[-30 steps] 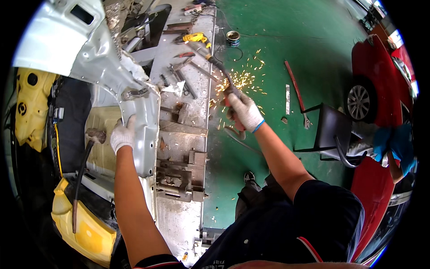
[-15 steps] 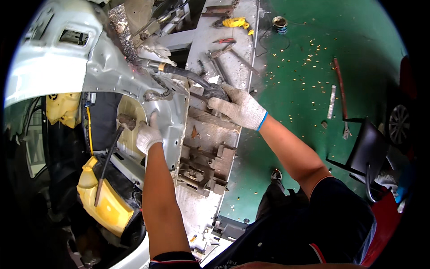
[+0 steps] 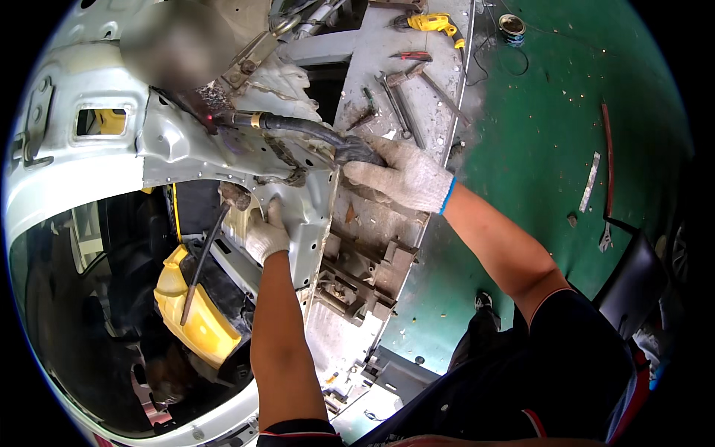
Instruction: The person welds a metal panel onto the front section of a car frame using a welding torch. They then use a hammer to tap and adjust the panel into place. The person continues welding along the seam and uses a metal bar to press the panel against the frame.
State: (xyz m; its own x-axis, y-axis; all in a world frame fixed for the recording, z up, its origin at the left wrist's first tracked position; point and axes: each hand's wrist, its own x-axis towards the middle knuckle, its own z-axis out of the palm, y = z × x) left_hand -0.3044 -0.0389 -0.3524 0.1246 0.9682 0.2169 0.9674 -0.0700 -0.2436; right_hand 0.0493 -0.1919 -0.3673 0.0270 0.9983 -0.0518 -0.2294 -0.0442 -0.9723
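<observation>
My right hand [image 3: 406,175], in a white knit glove with a blue cuff, is closed around the black handle of a welding torch [image 3: 361,150]. The torch's neck [image 3: 302,128] runs left to a nozzle at a bare metal seam, where a small red glow shows. My left hand [image 3: 267,235], also gloved, lies against the pale grey car body panel [image 3: 298,216] at the edge of the door opening, its visible fingers apart. Beside it is a hammer [image 3: 234,196]; its dark handle slants down over a yellow molded piece [image 3: 197,316] inside the car.
A metal bench [image 3: 439,63] beyond the panel carries a yellow power drill [image 3: 432,24], a red-and-black tool [image 3: 412,56], a hammer [image 3: 406,74] and wrenches. Heavy metal blocks [image 3: 357,279] lie nearer. On the green floor are a can [image 3: 512,28] and a long red bar [image 3: 608,160].
The view has shifted, so the scene sits farther right and lower. Far fewer sparks show over the floor. A blurred patch now covers the upper left. My right hand keeps the torch.
</observation>
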